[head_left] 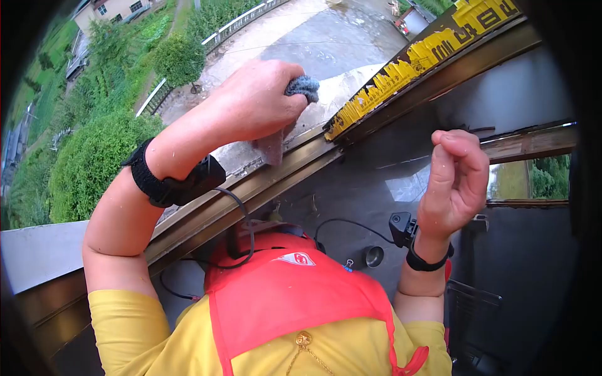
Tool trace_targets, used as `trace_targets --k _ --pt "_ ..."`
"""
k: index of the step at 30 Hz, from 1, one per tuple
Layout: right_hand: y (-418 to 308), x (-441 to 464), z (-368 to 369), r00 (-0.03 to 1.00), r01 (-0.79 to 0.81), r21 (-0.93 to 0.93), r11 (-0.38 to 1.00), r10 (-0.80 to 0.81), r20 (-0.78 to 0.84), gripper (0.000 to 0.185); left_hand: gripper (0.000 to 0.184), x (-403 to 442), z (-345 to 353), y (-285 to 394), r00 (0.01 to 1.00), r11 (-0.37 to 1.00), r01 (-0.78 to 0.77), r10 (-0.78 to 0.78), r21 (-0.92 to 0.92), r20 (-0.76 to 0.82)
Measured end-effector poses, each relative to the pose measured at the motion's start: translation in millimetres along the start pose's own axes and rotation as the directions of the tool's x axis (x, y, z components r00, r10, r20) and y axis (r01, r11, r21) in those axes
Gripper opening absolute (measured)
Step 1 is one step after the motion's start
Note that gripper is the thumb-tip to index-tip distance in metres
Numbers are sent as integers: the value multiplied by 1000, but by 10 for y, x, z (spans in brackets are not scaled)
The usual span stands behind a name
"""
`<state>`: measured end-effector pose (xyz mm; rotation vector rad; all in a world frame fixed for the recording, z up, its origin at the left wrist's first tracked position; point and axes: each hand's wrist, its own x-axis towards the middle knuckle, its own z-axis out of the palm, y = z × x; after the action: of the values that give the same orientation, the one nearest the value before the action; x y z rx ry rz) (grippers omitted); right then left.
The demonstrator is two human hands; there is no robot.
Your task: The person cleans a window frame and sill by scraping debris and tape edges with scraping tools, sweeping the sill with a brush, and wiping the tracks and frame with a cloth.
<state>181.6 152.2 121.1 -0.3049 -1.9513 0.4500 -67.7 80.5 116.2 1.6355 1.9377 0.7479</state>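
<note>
My left hand (260, 103) is closed around a bunched blue-grey cloth (303, 88), over the sill outside the window. Part of a cloth, pinkish-grey here, hangs below that hand against the brown metal window frame (251, 188). On the right, my right hand (454, 178) is raised inside, apart from the frame. Its fingers are curled in near the thumb, with nothing visible in them. Torn yellow film with black lettering (411, 66) clings to the slanting window sash, between and beyond my hands.
A concrete yard (332, 37), a pale railing (241, 25) and green bushes (94, 163) lie far below outside. Inside, a small round metal bowl (374, 256) sits on the dark floor. A black cable (351, 220) runs across to the right wrist device.
</note>
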Motion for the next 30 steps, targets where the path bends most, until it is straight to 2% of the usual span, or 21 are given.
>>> trace_targets --k 1,3,5,10,13,15,17,20,21,23,24,25,27,30 --pt "30 -112 -48 996 -81 17 997 81 38 14 27 -29 99 -23 994 982 -106 102 157 33" --pt "79 -318 -75 981 -185 31 982 183 64 13 29 -64 356 8 988 956 -126 95 266 124" --pt "113 -498 -108 963 -259 63 964 254 86 12 32 -44 606 -18 968 951 -220 185 216 171" --pt "104 -770 -192 927 -374 93 923 368 73 10 31 127 1036 -102 963 923 -215 146 318 227" --pt "91 -870 -269 920 -384 38 923 378 106 9 29 139 730 65 906 816 -110 -152 568 395" --pt "99 -936 -352 911 -411 58 910 407 72 8 26 63 455 124 936 745 -5 -230 667 265" --pt "100 -1022 -370 883 -470 97 877 468 42 8 30 68 283 21 978 741 133 -206 658 35" --pt "108 -1110 -366 836 -547 148 824 546 50 8 45 -22 275 -39 996 832 87 -64 548 -61" --pt "114 -1141 -350 833 -554 146 820 549 77 8 56 -66 336 -10 998 872 59 -57 486 -19" --pt "126 -1127 -309 841 -539 126 833 525 129 8 54 -97 474 67 998 917 29 -49 397 41" --pt "119 -1119 -289 850 -521 108 847 503 155 9 50 -17 568 10 996 909 -5 -33 417 84" --pt "106 -1116 -269 857 -504 90 859 483 181 9 41 24 689 -89 994 936 -110 105 335 33" --pt "95 -1096 -230 866 -483 92 871 459 199 10 24 100 899 -211 951 890 -212 284 403 -126" --pt "73 -1081 -205 860 -484 86 871 455 232 10 17 75 922 -44 998 978 -4 18 209 -66"
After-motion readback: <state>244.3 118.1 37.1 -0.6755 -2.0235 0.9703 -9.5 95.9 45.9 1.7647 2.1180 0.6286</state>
